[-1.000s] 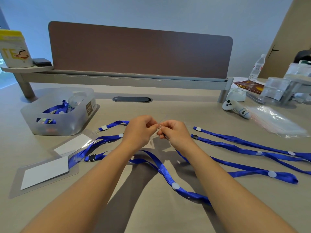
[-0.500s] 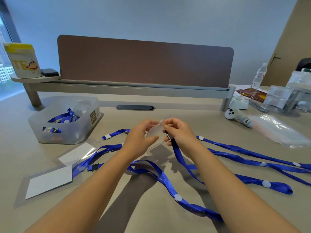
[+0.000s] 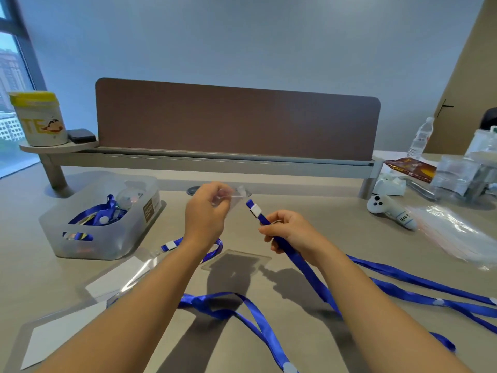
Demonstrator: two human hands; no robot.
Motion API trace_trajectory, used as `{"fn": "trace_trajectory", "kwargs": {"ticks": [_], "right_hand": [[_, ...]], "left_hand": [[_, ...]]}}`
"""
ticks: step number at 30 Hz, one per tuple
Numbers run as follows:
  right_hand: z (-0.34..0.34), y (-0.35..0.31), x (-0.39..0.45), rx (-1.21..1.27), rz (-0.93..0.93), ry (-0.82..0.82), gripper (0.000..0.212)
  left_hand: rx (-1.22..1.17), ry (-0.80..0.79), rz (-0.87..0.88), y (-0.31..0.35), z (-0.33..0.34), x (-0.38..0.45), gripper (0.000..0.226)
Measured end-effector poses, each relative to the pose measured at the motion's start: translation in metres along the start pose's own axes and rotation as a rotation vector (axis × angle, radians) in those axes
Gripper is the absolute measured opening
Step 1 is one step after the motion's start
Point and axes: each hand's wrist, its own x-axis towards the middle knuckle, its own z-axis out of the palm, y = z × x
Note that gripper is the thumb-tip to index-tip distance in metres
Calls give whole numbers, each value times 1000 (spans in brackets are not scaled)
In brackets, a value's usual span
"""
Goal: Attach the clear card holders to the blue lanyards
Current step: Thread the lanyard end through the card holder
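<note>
left hand pinches clear holder, raised off counter | right hand grips lanyard just behind its clip | clip aimed at holder's slot, apart, likely for threading

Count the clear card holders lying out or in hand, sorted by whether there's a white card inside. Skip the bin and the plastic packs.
With a white card: 2, the near holder and the far holder, both flat on the desk.
Empty: 2, the held holder pinched in the left hand and the flat holder on the desk.
Total: 4
</note>
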Motion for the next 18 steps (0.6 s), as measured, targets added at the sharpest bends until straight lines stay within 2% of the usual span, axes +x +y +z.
{"fn": "trace_trajectory", "kwargs": {"ticks": [5,10,15,18], "right_hand": [[-22,-7,48,18,75,14,17],[-60,-54,82,-63,112,121,23],[-109,-114,97,-240,52,259,27],[-134,-138,104,-373,-20,341,21]], "left_hand": [[37,-8,-46,-18,19,50,13],[160,-79,-95,-7,23,107,11],[230,-114,7,29,25,154,12],[252,-118,51,45,36,170,12]]}}
